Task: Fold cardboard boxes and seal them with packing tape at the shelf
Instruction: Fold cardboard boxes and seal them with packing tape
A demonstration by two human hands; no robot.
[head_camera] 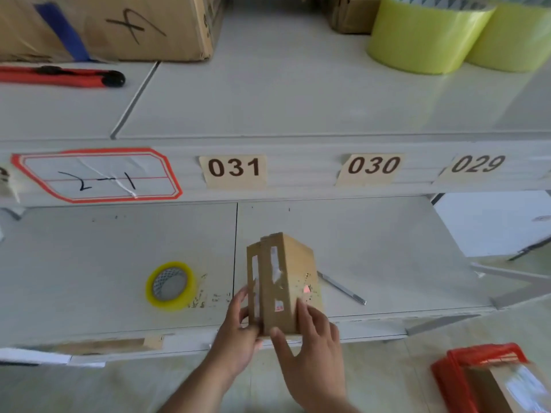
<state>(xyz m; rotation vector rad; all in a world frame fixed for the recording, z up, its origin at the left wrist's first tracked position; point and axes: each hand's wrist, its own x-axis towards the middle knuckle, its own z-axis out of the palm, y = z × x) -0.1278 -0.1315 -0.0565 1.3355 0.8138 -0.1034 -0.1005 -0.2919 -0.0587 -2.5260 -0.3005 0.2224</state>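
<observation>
Cardboard box (284, 281) upright, tape-scarred, brown.

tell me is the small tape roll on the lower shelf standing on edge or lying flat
Lying flat: the small tape roll shows its round opening upward, left of the cardboard box.

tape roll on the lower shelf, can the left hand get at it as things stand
Probably yes: the tape roll lies flat on the shelf with nothing between it and the left hand, though that hand now holds the cardboard box.
</observation>
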